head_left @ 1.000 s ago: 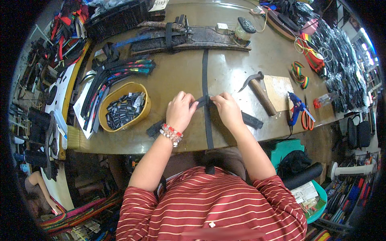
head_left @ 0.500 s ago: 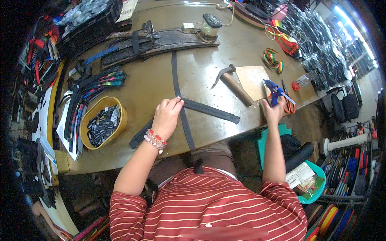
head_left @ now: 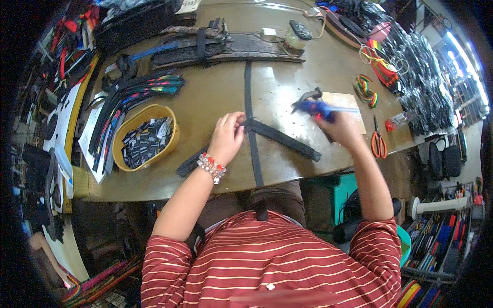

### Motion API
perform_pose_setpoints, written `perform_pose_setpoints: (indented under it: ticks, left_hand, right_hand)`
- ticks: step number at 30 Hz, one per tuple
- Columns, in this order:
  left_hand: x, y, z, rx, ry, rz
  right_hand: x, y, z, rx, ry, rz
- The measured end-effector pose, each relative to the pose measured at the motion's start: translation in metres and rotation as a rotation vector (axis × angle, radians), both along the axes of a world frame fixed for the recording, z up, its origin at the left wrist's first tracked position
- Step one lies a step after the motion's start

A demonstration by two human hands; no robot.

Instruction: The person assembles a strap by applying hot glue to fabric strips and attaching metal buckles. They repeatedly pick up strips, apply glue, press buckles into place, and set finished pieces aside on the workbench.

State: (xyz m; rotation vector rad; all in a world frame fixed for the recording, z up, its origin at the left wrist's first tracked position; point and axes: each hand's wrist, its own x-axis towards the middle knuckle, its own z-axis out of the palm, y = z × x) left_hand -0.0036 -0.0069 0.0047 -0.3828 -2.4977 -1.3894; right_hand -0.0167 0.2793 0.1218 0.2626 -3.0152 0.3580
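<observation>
My right hand (head_left: 339, 126) grips a blue glue gun (head_left: 314, 109) above the table; its nozzle points left, a pale stick juts out behind, and a red light glows on it. The gun is slightly blurred. My left hand (head_left: 229, 134) pinches the end of a black strip at a crossing of black strips. One long narrow black strap (head_left: 249, 92) runs from near the wooden boards toward my lap. A thicker black strip (head_left: 287, 139) slants right from the crossing, and another (head_left: 190, 163) shows beneath my left wrist.
A yellow tub (head_left: 172, 134) of small black pieces stands at left, beside a bundle of straps (head_left: 133, 95). Orange-handled scissors (head_left: 379, 143) lie at right near a flat tan board (head_left: 346, 101). A hammer (head_left: 312, 94) is partly hidden behind the glue gun. Bound boards (head_left: 246, 49) lie farther back.
My right hand has lifted the glue gun from beside the scissors and carried it left, over the hammer. My left hand stays at the crossing of the strips. The view has shifted slightly.
</observation>
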Motion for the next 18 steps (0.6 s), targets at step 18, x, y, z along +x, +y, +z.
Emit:
perform_pose_setpoints:
  ticks: [18]
  left_hand:
    - [0.000,0.001,0.000,-0.080,0.052,0.019]
  right_hand:
    - [-0.014,-0.085,-0.015,0.098,0.028,0.222]
